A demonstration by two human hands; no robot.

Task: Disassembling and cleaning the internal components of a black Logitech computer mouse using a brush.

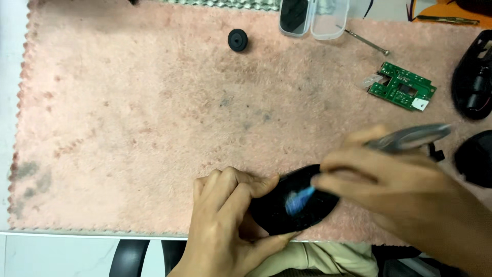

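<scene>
A: What is held, and where?

B: A black oval shell (pixel 292 202) is gripped by the left hand (pixel 230 220) at the near edge of the worktop, above the pink fleecy mat (pixel 128 128). The grip is closed on its left rim, thumb below and fingers above.

A: And the right hand (pixel 400 190)?

B: A grey-handled tool (pixel 410 137) is clasped in it, the grip shut around the handle. A blue tip (pixel 297 200), blurred, is seen against the inside of the shell.

A: Which containers are seen?

B: A clear plastic case (pixel 313 18) with rounded corners lies open at the far edge of the mat; something dark is held in its left half. No label can be made out on it.

A: What else is laid out?

B: A green circuit board (pixel 402 86) with a white block at one corner is seen at the right, a thin metal screwdriver (pixel 366 42) beyond it, and a small black wheel (pixel 238 39) left of the case. Two black housing parts (pixel 471 77) are set at the right edge.
</scene>
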